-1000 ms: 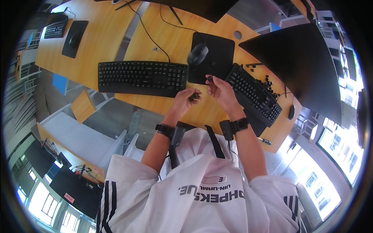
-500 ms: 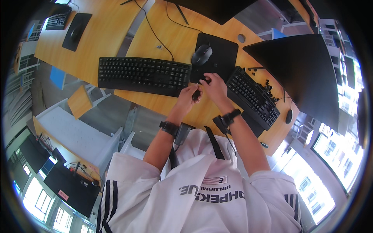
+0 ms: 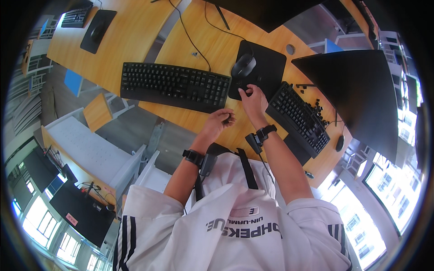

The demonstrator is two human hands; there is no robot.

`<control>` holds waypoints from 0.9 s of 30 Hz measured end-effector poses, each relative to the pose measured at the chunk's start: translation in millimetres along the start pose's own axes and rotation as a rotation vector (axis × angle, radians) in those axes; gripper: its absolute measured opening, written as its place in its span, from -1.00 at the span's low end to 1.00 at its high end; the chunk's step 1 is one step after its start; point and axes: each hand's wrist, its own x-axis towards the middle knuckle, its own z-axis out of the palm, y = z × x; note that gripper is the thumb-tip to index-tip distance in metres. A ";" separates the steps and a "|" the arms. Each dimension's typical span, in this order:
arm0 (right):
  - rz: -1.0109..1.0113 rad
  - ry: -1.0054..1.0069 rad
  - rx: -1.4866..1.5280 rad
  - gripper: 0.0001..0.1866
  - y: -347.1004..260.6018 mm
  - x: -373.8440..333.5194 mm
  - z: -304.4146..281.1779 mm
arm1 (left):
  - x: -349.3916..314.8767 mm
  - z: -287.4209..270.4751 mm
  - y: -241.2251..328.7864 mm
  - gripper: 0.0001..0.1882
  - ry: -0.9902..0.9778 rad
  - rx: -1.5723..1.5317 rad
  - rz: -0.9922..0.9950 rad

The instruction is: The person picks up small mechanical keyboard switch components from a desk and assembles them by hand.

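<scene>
My left hand [image 3: 219, 123] is closed, its fingers curled just below the right end of a long black keyboard [image 3: 174, 86]. Something dark shows between those fingers, too small to name. Over the lower edge of the black mouse pad [image 3: 271, 58], my right hand [image 3: 256, 102] has thumb and forefinger pinched together; what they hold, if anything, is hidden. A grey-black mouse [image 3: 244, 66] rests on the pad above it. A second black keyboard [image 3: 300, 118] lies slanted to the right, with several small loose black keycaps [image 3: 318, 107] along its far side.
A large black monitor [image 3: 352, 97] stands at the right, and another dark screen [image 3: 257, 11] at the top. A small black mouse [image 3: 340, 143] sits near the desk's right edge. Cables [image 3: 192, 38] cross the wooden desk [image 3: 212, 49]. Another desk at left bears a mouse pad [image 3: 100, 29].
My hands have moved apart: the left has come down toward me, while the right stays by the mouse pad. The whole view has shifted slightly.
</scene>
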 end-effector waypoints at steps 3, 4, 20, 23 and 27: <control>-0.069 0.093 -0.037 -0.70 -11.6 11.2 10.2 | 5.3 3.7 -9.5 -0.80 -0.011 0.289 0.016; -0.057 0.094 -0.036 -0.70 -8.2 14.3 12.2 | 7.8 6.7 -11.5 -0.81 -0.039 0.488 0.025; 0.549 -0.347 1.553 -0.70 103.9 -82.6 -62.2 | 28.8 54.8 -44.2 -0.63 -0.071 1.484 0.681; 0.490 -0.369 1.621 -0.70 108.6 -89.5 -73.0 | 28.2 53.3 -40.1 -0.54 -0.099 1.378 0.518; 0.365 -0.459 1.644 -0.72 105.9 -103.0 -95.0 | 24.2 45.5 -35.0 -0.54 -0.106 1.491 0.837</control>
